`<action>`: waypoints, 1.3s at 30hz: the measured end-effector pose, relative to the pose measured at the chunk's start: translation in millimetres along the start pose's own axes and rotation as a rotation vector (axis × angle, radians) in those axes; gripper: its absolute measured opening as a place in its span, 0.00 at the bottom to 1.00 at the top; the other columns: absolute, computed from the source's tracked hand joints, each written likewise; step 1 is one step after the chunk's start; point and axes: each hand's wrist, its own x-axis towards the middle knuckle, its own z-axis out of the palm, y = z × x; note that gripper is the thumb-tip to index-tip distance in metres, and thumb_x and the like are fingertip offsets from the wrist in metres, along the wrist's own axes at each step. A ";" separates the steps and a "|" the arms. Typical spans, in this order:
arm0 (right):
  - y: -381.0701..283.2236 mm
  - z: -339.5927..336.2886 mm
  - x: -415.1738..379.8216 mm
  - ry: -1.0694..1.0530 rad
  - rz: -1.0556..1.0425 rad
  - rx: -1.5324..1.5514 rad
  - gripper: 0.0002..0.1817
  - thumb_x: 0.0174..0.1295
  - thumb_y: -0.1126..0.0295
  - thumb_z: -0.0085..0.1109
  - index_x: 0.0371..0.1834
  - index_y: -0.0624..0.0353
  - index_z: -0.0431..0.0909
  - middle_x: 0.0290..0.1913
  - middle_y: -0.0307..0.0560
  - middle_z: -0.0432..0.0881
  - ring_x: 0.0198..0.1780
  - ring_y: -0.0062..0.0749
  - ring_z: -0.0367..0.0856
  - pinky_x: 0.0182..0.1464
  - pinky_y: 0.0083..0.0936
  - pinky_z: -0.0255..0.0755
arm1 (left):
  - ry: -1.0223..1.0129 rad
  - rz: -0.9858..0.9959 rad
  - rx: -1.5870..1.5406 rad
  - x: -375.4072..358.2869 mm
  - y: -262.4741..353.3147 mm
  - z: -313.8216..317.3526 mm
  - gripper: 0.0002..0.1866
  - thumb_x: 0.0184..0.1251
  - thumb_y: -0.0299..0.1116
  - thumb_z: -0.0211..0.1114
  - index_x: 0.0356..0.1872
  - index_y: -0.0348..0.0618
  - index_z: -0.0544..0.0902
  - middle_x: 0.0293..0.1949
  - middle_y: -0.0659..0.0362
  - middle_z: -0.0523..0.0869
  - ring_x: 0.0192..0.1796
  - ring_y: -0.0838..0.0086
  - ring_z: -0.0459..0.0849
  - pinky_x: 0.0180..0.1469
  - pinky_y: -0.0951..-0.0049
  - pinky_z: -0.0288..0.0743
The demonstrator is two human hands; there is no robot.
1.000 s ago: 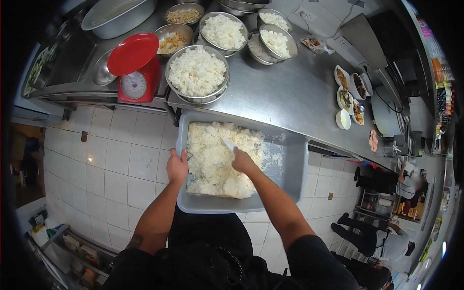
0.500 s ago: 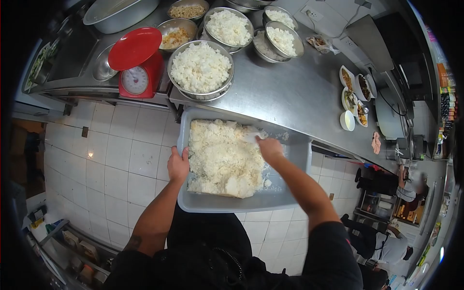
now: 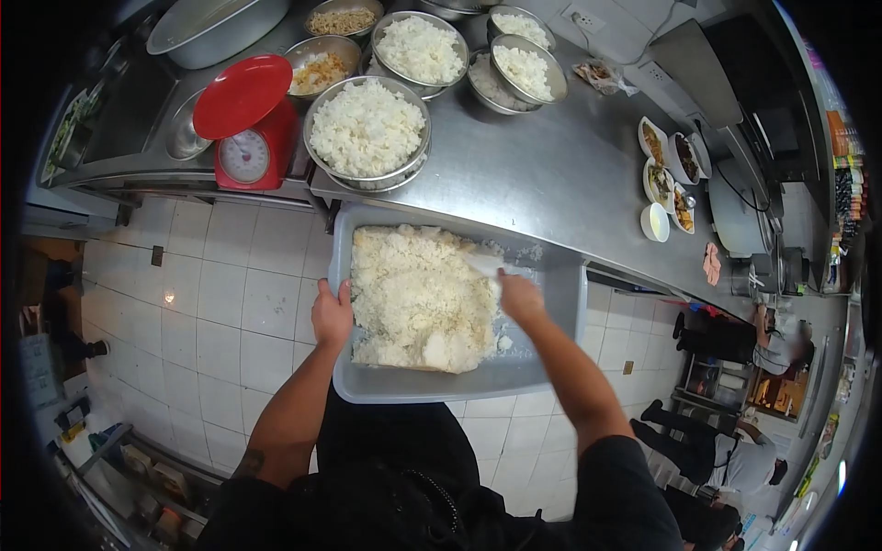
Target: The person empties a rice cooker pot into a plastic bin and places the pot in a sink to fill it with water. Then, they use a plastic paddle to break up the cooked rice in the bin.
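Observation:
A grey plastic tub holds a big mass of cooked white rice, heaped toward its left side. My left hand grips the tub's left rim. My right hand is closed around a white rice paddle, whose blade lies at the right edge of the rice heap. The tub's right part shows bare grey bottom with a few loose grains.
On the steel counter beyond the tub stand several metal bowls of rice, a red kitchen scale and small dishes of food. White tiled floor lies below. Other people stand at the lower right.
My right hand moved with the paddle from the middle of the rice to its right edge, then slightly down. The rice sits gathered more to the left. My left hand stayed on the rim.

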 end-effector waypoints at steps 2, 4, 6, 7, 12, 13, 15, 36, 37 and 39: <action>-51.2 38.7 22.3 0.063 -0.037 0.112 0.32 0.68 0.76 0.49 0.79 0.59 0.65 0.54 0.67 0.86 0.56 0.56 0.88 0.59 0.47 0.82 | -0.036 -0.011 0.025 1.0 -0.8 -0.5 0.25 0.81 0.54 0.55 0.53 0.36 0.73 0.41 0.34 0.88 0.46 0.34 0.85 0.50 0.40 0.77; -88.9 38.8 13.5 0.037 -0.122 0.195 0.34 0.65 0.76 0.54 0.78 0.64 0.65 0.51 0.67 0.87 0.54 0.57 0.88 0.57 0.47 0.82 | -0.041 -0.007 0.022 -3.8 0.2 -4.7 0.25 0.81 0.54 0.55 0.53 0.36 0.73 0.42 0.34 0.88 0.47 0.34 0.85 0.51 0.40 0.77; -91.0 33.6 -3.3 0.008 -0.121 0.224 0.33 0.66 0.72 0.56 0.77 0.60 0.67 0.53 0.67 0.86 0.56 0.58 0.87 0.59 0.48 0.81 | -0.030 0.007 0.002 -1.4 2.2 -2.7 0.26 0.81 0.54 0.55 0.54 0.35 0.73 0.42 0.34 0.88 0.47 0.34 0.86 0.51 0.40 0.77; -85.7 23.8 -13.3 0.018 -0.116 0.232 0.33 0.66 0.72 0.56 0.77 0.60 0.67 0.53 0.67 0.86 0.56 0.58 0.87 0.59 0.48 0.81 | -0.027 0.003 0.004 -0.1 -2.4 0.7 0.26 0.81 0.53 0.55 0.55 0.35 0.73 0.42 0.34 0.88 0.47 0.34 0.86 0.51 0.40 0.77; 5.0 -22.4 -45.7 -0.054 -0.198 0.063 0.33 0.70 0.66 0.57 0.80 0.48 0.66 0.58 0.62 0.85 0.59 0.58 0.85 0.62 0.48 0.79 | -0.009 0.005 0.013 -2.4 -3.4 2.2 0.26 0.82 0.53 0.55 0.56 0.34 0.72 0.43 0.34 0.88 0.48 0.34 0.86 0.52 0.40 0.77; 14.7 -30.4 -43.7 -0.069 -0.088 -0.001 0.32 0.71 0.67 0.55 0.80 0.50 0.66 0.58 0.62 0.85 0.59 0.58 0.85 0.61 0.48 0.80 | -0.020 -0.004 0.000 -1.9 -2.8 1.7 0.26 0.82 0.53 0.54 0.57 0.34 0.72 0.43 0.34 0.88 0.48 0.34 0.86 0.52 0.40 0.77; 10.0 -27.9 -33.7 -0.083 0.014 -0.067 0.32 0.72 0.68 0.53 0.80 0.52 0.65 0.58 0.62 0.86 0.58 0.59 0.86 0.61 0.47 0.81 | -0.025 -0.019 -0.010 0.2 -2.8 -0.1 0.27 0.82 0.53 0.54 0.58 0.34 0.72 0.44 0.34 0.88 0.48 0.34 0.86 0.52 0.40 0.77; -63.8 63.9 46.3 0.077 -0.009 0.370 0.31 0.77 0.53 0.49 0.77 0.58 0.68 0.54 0.66 0.87 0.57 0.64 0.85 0.59 0.52 0.79 | -0.046 -0.049 0.039 -1.3 0.0 -1.3 0.28 0.82 0.53 0.54 0.60 0.33 0.71 0.43 0.33 0.88 0.48 0.34 0.86 0.53 0.41 0.77; -68.7 51.8 23.3 0.055 0.000 0.381 0.30 0.78 0.54 0.47 0.77 0.59 0.66 0.53 0.65 0.86 0.57 0.63 0.85 0.59 0.53 0.79 | -0.044 -0.033 0.027 -3.3 -3.2 -0.2 0.27 0.82 0.53 0.54 0.58 0.34 0.72 0.43 0.33 0.88 0.48 0.34 0.86 0.53 0.41 0.77; -42.2 11.9 -11.5 0.023 -0.075 0.310 0.30 0.78 0.55 0.47 0.78 0.58 0.65 0.53 0.65 0.86 0.56 0.64 0.85 0.59 0.53 0.79 | -0.037 -0.001 0.000 4.2 0.6 0.9 0.27 0.82 0.53 0.54 0.57 0.34 0.72 0.44 0.34 0.88 0.48 0.34 0.86 0.53 0.41 0.77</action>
